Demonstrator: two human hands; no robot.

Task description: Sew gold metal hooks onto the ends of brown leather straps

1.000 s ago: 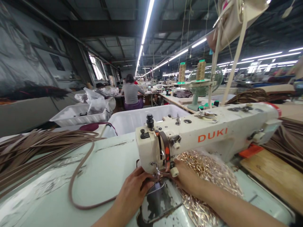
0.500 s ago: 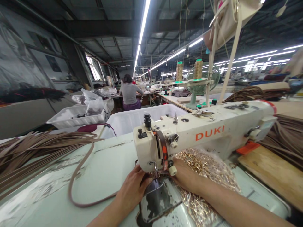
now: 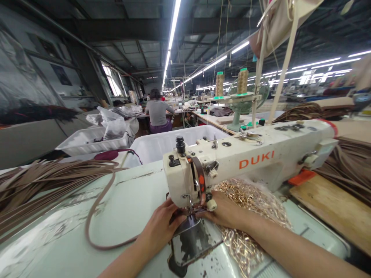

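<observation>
A white sewing machine (image 3: 255, 156) with "DUKI" in orange letters stands before me, its needle area low over a worn metal plate (image 3: 197, 241). A narrow brown strap (image 3: 95, 216) loops across the pale green table and runs to my left hand (image 3: 164, 222). That hand is closed on the strap, thumb and fingers pinched just left of the presser foot. From the right, my right hand (image 3: 224, 210) reaches in under the machine arm, fingers closed close to the foot. Its fingertips are partly hidden, and what they pinch is unclear.
Gold metal hooks (image 3: 243, 227) lie in a clear bag beside my right forearm. Brown straps (image 3: 52, 181) are heaped at left, with more at far right near a wooden board (image 3: 333, 208). Behind the machine stands a white bin (image 3: 153, 144). A person (image 3: 159, 112) sits farther back.
My right hand has shifted slightly left, closer to the presser foot. The left hand stays beside the foot, and the strap's loop has moved slightly. The camera view has shifted a little.
</observation>
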